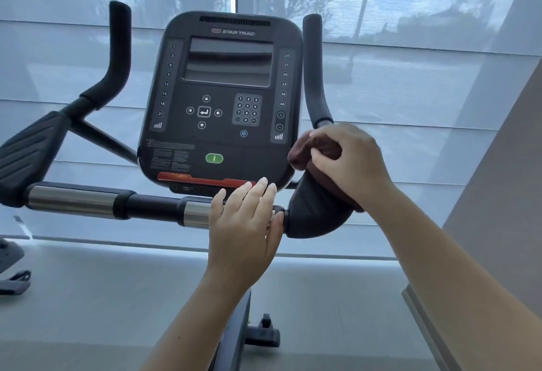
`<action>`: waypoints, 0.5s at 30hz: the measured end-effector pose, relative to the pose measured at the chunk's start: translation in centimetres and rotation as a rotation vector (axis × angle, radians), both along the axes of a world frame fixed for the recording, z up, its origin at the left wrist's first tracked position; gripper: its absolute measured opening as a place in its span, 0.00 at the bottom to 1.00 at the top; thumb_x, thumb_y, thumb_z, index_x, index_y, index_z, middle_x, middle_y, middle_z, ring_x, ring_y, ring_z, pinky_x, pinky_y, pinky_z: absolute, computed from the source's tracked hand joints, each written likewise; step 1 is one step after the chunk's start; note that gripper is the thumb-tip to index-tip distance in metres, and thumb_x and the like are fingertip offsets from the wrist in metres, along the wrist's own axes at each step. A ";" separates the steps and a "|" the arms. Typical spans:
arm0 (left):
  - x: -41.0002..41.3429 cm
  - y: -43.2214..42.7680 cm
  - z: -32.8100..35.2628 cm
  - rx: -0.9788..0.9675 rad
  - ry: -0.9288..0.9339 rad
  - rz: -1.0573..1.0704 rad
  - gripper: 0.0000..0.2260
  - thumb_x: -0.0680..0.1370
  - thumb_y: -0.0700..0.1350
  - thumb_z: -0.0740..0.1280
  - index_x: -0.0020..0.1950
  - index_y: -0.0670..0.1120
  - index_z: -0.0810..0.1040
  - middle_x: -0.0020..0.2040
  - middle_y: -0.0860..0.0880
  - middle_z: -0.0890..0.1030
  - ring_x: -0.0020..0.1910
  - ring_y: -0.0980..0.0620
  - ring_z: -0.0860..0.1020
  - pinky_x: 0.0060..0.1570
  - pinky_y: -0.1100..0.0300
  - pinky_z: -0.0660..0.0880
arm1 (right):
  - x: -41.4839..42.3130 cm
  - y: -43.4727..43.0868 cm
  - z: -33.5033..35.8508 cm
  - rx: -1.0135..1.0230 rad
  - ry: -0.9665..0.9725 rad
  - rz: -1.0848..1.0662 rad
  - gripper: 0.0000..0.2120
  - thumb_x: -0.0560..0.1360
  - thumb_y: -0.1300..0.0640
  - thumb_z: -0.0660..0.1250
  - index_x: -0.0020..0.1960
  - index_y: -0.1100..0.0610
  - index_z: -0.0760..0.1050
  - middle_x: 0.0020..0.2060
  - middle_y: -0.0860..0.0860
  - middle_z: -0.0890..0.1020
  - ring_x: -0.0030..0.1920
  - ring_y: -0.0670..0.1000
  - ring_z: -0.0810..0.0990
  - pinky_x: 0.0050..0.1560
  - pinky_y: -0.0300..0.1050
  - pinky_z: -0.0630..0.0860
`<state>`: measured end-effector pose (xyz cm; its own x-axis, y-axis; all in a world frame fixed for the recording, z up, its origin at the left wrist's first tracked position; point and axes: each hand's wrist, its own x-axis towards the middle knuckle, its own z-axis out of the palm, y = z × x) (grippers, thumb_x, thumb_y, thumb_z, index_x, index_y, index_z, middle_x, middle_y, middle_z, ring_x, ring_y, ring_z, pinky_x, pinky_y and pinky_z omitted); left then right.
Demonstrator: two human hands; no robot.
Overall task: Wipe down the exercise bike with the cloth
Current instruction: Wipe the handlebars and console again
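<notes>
Shaded window (410,77) behind bike (225,77); R hand (352,162) grips cloth (305,153); L hand (243,224) on bar (146,206).

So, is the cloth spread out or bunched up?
Bunched: the brown cloth is wadded in the right hand, pressed on the padded armrest.

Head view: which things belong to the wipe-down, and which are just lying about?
Job: brown cloth gripped in right hand; exercise bike's armrest pad, handlebar, console; left hand resting on handlebar.
Not the job: window blinds; neighbouring machine at left.
</notes>
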<state>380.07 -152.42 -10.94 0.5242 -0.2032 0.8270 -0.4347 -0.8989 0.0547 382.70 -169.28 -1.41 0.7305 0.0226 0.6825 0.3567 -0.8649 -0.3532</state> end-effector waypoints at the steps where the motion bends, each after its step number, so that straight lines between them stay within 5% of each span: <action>1: 0.0 0.0 0.0 0.000 -0.002 -0.002 0.18 0.77 0.48 0.56 0.57 0.42 0.80 0.57 0.45 0.81 0.56 0.45 0.78 0.58 0.46 0.65 | -1.2 0.2 -0.8 -0.010 -0.037 0.041 0.08 0.67 0.60 0.69 0.46 0.53 0.79 0.44 0.53 0.81 0.48 0.55 0.77 0.51 0.46 0.71; 5: 0.1 0.0 0.0 0.000 -0.013 -0.002 0.18 0.77 0.48 0.56 0.57 0.42 0.80 0.57 0.45 0.81 0.56 0.45 0.78 0.58 0.47 0.64 | -4.2 0.1 -2.8 -0.006 -0.096 0.169 0.10 0.66 0.57 0.69 0.47 0.52 0.80 0.43 0.50 0.82 0.45 0.51 0.77 0.51 0.39 0.69; 10: -0.1 -0.1 0.3 -0.003 0.004 0.006 0.18 0.76 0.48 0.56 0.57 0.42 0.80 0.57 0.45 0.81 0.55 0.45 0.78 0.58 0.47 0.64 | -0.1 0.0 0.4 0.035 0.003 0.035 0.08 0.69 0.58 0.70 0.48 0.53 0.80 0.46 0.52 0.81 0.51 0.55 0.77 0.54 0.49 0.71; 15: -0.2 -0.2 0.3 -0.019 0.014 0.008 0.18 0.76 0.48 0.56 0.57 0.41 0.80 0.57 0.45 0.81 0.55 0.45 0.78 0.58 0.47 0.64 | -3.9 0.9 -2.3 -0.035 -0.076 0.142 0.07 0.67 0.56 0.70 0.45 0.51 0.80 0.41 0.50 0.81 0.43 0.54 0.78 0.47 0.44 0.70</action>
<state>379.87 -152.63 -10.66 0.5376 -0.1830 0.8231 -0.4263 -0.9012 0.0781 378.78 -168.36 -3.66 0.6646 0.1468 0.7327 0.5010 -0.8150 -0.2912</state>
